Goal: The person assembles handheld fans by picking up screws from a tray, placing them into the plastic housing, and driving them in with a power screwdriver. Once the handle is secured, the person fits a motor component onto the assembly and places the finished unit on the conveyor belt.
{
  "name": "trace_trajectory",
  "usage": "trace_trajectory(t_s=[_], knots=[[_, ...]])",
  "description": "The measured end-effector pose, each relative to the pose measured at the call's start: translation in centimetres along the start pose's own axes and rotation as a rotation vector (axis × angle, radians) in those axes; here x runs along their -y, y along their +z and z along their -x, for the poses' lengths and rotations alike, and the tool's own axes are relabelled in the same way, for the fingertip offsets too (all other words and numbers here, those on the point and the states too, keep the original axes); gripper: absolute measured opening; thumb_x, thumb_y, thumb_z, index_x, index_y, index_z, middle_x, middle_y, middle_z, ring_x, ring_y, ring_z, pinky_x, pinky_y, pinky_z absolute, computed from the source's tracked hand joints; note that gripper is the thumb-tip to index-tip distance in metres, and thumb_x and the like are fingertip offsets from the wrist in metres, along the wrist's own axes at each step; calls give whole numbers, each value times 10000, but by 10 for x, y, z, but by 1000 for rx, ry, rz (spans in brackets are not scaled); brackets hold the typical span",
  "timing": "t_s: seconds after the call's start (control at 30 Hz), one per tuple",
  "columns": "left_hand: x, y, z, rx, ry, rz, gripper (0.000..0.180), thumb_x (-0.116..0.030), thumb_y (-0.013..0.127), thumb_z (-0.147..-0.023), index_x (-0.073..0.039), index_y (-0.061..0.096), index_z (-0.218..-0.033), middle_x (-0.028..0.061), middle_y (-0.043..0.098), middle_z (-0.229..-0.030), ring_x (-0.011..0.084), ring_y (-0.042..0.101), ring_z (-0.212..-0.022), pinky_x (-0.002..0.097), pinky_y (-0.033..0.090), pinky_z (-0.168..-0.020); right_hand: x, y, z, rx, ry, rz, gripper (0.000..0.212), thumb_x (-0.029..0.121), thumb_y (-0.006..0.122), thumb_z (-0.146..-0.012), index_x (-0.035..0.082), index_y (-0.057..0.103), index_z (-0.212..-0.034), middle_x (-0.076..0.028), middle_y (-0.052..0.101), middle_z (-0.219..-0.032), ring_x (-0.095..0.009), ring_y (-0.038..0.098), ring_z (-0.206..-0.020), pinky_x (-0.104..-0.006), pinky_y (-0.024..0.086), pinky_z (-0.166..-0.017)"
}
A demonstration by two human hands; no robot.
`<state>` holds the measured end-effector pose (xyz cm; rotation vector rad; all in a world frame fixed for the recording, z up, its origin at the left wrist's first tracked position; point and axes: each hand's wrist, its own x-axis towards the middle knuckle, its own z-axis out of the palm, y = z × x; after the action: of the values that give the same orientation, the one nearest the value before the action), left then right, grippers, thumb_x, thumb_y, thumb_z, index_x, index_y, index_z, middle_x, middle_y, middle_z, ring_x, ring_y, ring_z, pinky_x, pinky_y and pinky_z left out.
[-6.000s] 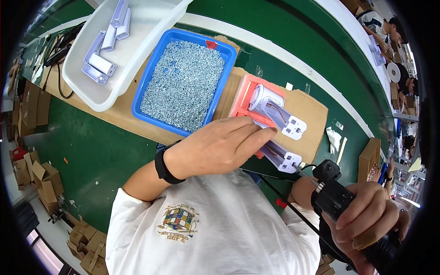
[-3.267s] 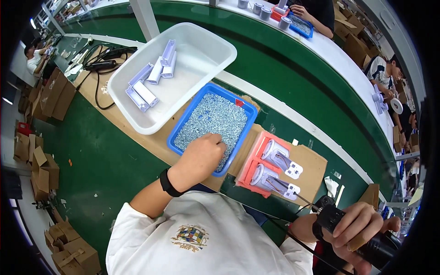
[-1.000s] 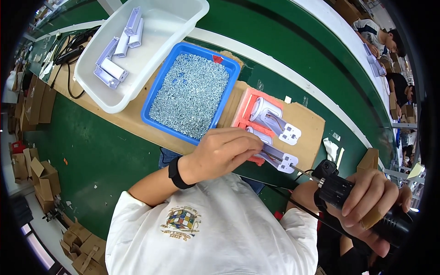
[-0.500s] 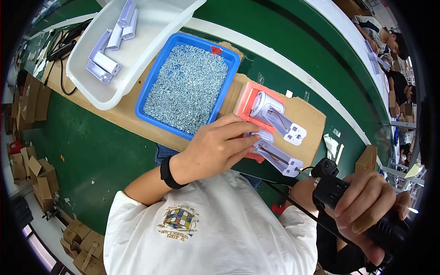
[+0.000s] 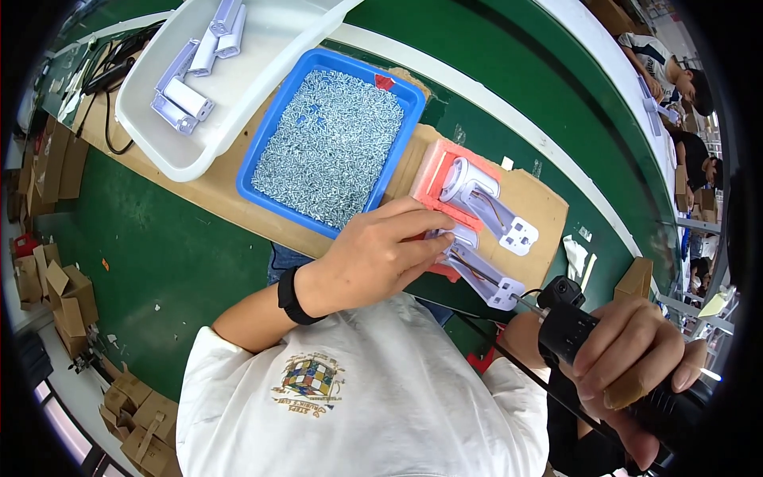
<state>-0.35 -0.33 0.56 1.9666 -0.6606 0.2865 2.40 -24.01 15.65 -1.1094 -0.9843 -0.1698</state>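
A white tub [image 5: 238, 95] held a few finished-looking parts, and a blue tray [image 5: 330, 155] was full of screws. The left hand [image 5: 381, 258] pinched its fingertips narrowly on the nearer of 2 white parts [image 5: 477, 270] in the pink holder [image 5: 437, 171]. The right hand [image 5: 628, 358] gripped a black screwdriver [image 5: 568, 326], tip touching that part's end; fastening looked unfinished.

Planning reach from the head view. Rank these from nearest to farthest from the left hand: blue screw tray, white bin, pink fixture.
1. Pink fixture: under the left hand's fingertips, right of the tray.
2. Blue screw tray: just beyond the hand, centre.
3. White bin: upper left, farthest.
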Motion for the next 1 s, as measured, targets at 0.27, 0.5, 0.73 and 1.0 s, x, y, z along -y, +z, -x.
trace_trajectory(t_s=[0.27,0.5,0.73,1.0], knots=[[-3,-1,1,8,6,-50,345,-4,805,-727,-22,768,-1070,82,699,-1182,270,676,-992,351,580,-791,-8,-8,-5,122,9,-97,711,501,879,-797,42,486,-1170,-31,653,-756,-128,655,-540,-232,567,-483],[-6,0,-1,35,43,-116,352,-14,792,-754,-28,758,-1104,85,696,-1176,257,676,-944,343,577,-766,34,9,-3,-177,80,-2,678,450,901,-789,47,514,-1173,-12,638,-735,-111,634,-515,-219,570,-525],[-6,-21,-3,-73,-32,-128,278,-15,764,-814,-35,736,-1090,90,698,-1082,292,677,-921,368,571,-754,107,-27,5,-230,-395,41,578,395,911,-769,63,592,-1119,13,614,-718,-80,618,-528,-199,557,-564],[23,-68,10,-10,-227,-596,131,-68,745,-828,-50,743,-958,66,646,-942,264,649,-861,404,558,-727,69,-9,-17,-140,-196,98,628,471,894,-767,81,625,-1178,16,599,-752,-66,598,-532,-197,520,-559]])
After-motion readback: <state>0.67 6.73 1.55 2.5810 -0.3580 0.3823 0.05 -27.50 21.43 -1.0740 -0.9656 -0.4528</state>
